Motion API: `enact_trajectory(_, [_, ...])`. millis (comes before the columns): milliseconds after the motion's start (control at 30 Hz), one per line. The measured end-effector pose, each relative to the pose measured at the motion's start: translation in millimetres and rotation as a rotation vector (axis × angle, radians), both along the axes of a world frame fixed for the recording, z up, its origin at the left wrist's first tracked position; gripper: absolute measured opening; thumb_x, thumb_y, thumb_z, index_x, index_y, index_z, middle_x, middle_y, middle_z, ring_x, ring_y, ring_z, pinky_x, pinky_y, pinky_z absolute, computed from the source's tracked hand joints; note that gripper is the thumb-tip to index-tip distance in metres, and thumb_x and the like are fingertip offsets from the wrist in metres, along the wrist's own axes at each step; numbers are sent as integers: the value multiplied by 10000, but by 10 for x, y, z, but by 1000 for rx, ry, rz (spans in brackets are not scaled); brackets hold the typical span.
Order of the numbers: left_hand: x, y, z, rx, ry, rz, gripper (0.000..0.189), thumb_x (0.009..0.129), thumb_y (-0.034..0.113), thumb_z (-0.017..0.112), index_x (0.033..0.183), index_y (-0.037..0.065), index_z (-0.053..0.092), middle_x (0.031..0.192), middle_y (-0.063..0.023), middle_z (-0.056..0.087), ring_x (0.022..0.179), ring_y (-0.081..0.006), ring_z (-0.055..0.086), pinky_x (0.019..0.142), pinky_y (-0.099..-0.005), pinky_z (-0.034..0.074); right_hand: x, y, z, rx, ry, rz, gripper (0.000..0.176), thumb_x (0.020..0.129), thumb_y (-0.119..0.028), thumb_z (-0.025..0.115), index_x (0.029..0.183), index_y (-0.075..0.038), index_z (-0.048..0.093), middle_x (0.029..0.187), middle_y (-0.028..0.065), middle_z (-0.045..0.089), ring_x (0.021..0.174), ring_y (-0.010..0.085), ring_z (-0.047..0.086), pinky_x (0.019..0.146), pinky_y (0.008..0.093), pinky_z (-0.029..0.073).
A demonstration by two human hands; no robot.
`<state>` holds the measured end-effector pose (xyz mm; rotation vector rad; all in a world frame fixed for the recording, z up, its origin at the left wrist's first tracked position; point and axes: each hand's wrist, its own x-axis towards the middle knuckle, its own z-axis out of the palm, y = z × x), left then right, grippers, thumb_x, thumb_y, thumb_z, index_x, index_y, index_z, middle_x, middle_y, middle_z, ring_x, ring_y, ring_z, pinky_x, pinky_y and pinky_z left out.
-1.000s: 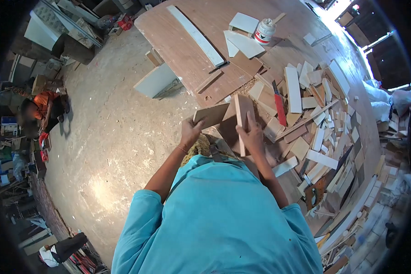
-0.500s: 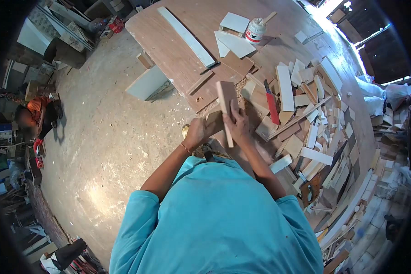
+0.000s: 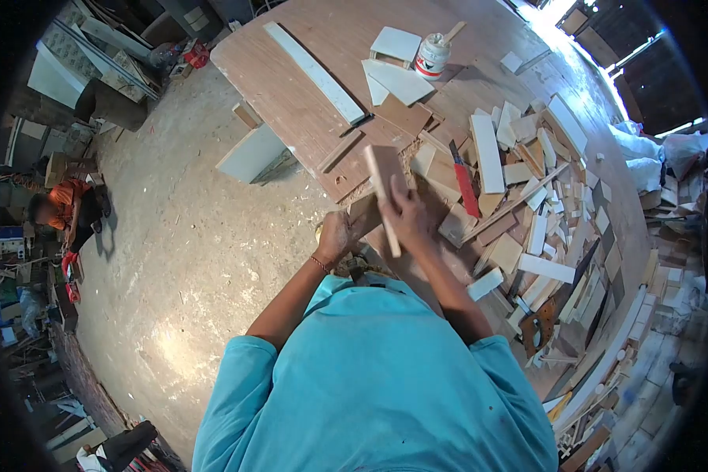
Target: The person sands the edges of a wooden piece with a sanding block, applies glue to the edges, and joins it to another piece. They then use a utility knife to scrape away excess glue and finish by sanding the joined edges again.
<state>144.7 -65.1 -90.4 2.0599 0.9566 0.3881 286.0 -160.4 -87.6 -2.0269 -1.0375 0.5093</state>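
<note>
In the head view my left hand [image 3: 334, 238], with a bracelet at its wrist, grips a brown wooden block [image 3: 363, 212]. My right hand [image 3: 409, 223] is wrapped round a longer flat piece of wood [image 3: 382, 167] with a pale edge, its fingers spread over the broad face. The flat piece stands tilted against the end of the block, and that end is partly hidden. Both pieces are held in front of my body at the table's near edge. A red tool [image 3: 466, 187] with a dark blade lies among the offcuts to the right.
On the table [image 3: 267, 86] are a long white strip [image 3: 315, 72], white panels [image 3: 399, 82] and a glue jar [image 3: 433, 57] with a stick in it. Many wood offcuts [image 3: 519, 240] and a handsaw [image 3: 538, 328] lie at right. Another person [image 3: 71, 206] crouches far left.
Little differs. The flat piece in my right hand has shifted slightly left and tilted against the block. The whole view has moved a little, and the person at left has changed posture.
</note>
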Motion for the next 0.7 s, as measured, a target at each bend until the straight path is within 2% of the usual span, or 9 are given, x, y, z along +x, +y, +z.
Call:
enact_trajectory(67, [7,56,-82,35,-32,-161,256,709,172,682,758,-65,600,583,-200,550,538,-118,570,460,-347,432,-308,-25,238,74,-275,134,586,796,-455,525,1299,-181,400,1093,322,456,1002,465,458,852,461,399])
enact_trajectory(100, [-21,31,-87,29,-24,-164,256,709,172,682,758,-65,600,583,-200,550,538,-118,570,460,-347,432,-364,-37,413,113,-193,204,594,798,-465,526,1312,-204,382,1117,377,411,1049,500,415,883,484,370])
enact_trajectory(167, [0,58,-32,-21,-267,-193,256,703,186,670,734,-59,599,571,-202,545,516,-158,578,458,-356,429,-288,-28,223,75,-199,155,591,791,-438,539,1310,-199,386,1161,381,385,1083,488,406,904,474,357])
enact_trajectory(200, [14,48,10,125,-9,-170,280,707,231,633,722,-47,603,588,-232,548,511,-360,562,466,-405,427,-235,-22,120,34,-207,121,588,785,-411,552,1307,-193,390,1205,384,359,1117,476,397,925,464,344])
enact_trajectory(267, [-67,70,60,-82,227,-50,248,717,207,615,761,-36,613,604,-230,559,553,-345,596,480,-399,437,-72,-15,-53,-5,-118,19,564,797,-400,546,1303,-196,399,1179,352,406,1113,473,390,928,463,329])
enact_trajectory(467, [-46,155,24,-234,-167,-163,299,702,237,643,735,-58,613,622,-258,560,602,-322,624,505,-387,451,-182,-24,53,158,-287,238,539,786,-424,550,1283,-252,429,1200,313,345,1047,444,393,852,463,389])
enact_trajectory(533, [-118,108,-141,-229,-12,-89,352,683,273,668,739,-68,604,642,-248,575,594,-263,622,509,-375,448,-129,-90,-78,107,-398,221,547,785,-415,551,1287,-236,425,1211,303,337,1036,438,399,869,468,374])
enact_trajectory(633, [-149,119,-313,-232,20,-58,397,671,297,686,722,-84,588,602,-220,569,548,-233,590,503,-366,445,-51,-155,-68,92,-291,147,550,786,-392,559,1291,-226,418,1224,286,336,1064,432,391,897,467,350])
enact_trajectory(700, [-154,117,-213,-358,-44,-115,224,716,145,662,788,-60,612,661,-57,602,599,-98,537,509,-279,443,-65,-189,81,35,-294,186,537,776,-381,575,1277,-244,437,1214,270,350,1090,423,384,916,461,340])
